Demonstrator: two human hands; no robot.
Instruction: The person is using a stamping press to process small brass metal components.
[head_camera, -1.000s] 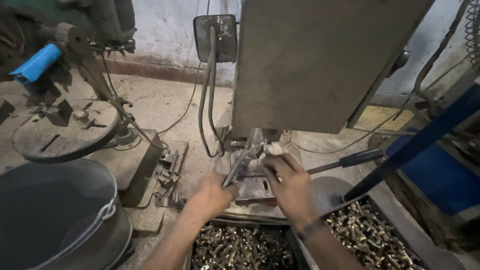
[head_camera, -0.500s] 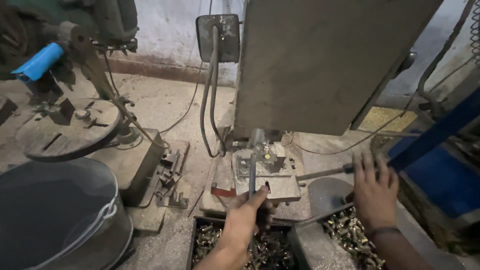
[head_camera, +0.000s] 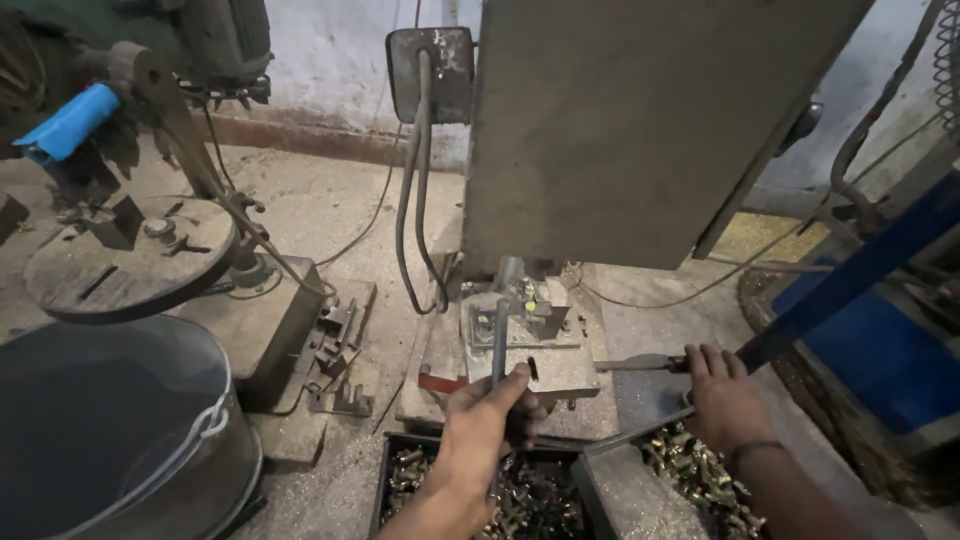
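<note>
Change: half a second ago the left hand (head_camera: 487, 415) only reached the lever (head_camera: 499, 345); now its fingers are wrapped round it.
Right hand (head_camera: 722, 395): fingers curled over the rod handle (head_camera: 640, 363) at 3 o'clock, unmoved.
Meaning: both controls look gripped.
Lever: upright before the fixture block (head_camera: 527, 335).
Room: parts tray (head_camera: 520, 500) at 6 o'clock, bucket (head_camera: 110, 440) at 8; floor opens toward 11.

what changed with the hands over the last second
Both hands left the fixture under the machine head. The left hand drew back toward the tray of brass parts and now grips a grey metal rod. The right hand swung out right onto the lever handle. Bucket and trays stayed put.
</note>
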